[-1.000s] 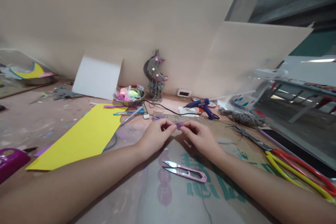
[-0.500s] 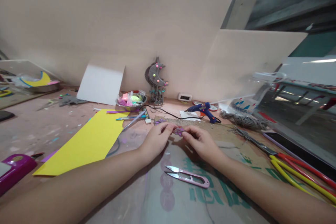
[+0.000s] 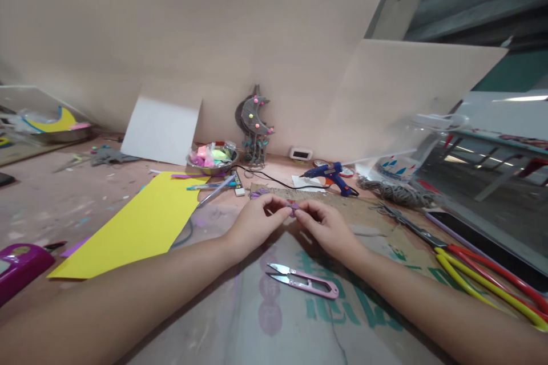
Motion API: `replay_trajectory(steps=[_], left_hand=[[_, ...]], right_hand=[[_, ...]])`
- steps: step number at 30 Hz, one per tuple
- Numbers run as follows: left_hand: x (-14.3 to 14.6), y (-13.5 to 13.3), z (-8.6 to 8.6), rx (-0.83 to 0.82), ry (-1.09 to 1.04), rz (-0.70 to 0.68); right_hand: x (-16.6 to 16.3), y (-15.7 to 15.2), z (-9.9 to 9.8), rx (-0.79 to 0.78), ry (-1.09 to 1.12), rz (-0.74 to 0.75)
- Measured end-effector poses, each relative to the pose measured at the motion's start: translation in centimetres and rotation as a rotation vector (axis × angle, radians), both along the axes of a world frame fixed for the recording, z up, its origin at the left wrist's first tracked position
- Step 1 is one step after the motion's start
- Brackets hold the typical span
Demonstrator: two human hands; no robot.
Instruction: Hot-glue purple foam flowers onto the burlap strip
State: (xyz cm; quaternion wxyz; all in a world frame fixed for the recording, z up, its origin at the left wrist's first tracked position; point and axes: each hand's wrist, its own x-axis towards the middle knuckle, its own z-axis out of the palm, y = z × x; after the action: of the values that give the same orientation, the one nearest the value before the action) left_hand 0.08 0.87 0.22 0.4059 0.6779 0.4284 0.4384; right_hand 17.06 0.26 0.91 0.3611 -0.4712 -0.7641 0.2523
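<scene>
Both hands meet over the cardboard sheet (image 3: 295,319), pinching one small purple piece (image 3: 293,209) between them. Its exact kind is too small to make out, and the fingers cover much of it. My left hand (image 3: 259,219) grips it from the left with thumb and forefinger. From the right, the fingertips of my right hand (image 3: 327,225) close on it too. More small purple pieces (image 3: 258,193) lie just beyond my left fingers. Pink thread snips (image 3: 303,281) rest on the sheet below the hands, blades pointing left.
A blue glue gun (image 3: 331,175) lies behind my right hand, near grey yarn (image 3: 398,193). Scissors (image 3: 454,251) and a phone (image 3: 488,245) are at right. Yellow paper (image 3: 137,228) lies left. A decorated grey moon (image 3: 254,117) stands by the board, beside a bowl (image 3: 214,170).
The view has tilted and shifted slightly. My left thumb and fingers have shifted on the purple piece, which now shows less between the fingertips. Both hands still hold it.
</scene>
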Motion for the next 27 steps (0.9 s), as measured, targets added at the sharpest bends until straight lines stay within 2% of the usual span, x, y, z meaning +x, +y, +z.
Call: replay_trajectory(steps=[5,16,27], left_hand=[[-0.01,-0.21,0.10,0.019,0.000,-0.020],[-0.01,-0.37,0.32,0.055,0.015,0.028],[-0.26,-0.02,0.21,0.045,-0.025,-0.032]], right_hand=[[-0.01,0.01,0.02,0.029,-0.033,0.004],[-0.03,-0.08,0.01,0.025,-0.036,-0.002],[-0.02,-0.12,-0.01,0.041,-0.052,-0.023]])
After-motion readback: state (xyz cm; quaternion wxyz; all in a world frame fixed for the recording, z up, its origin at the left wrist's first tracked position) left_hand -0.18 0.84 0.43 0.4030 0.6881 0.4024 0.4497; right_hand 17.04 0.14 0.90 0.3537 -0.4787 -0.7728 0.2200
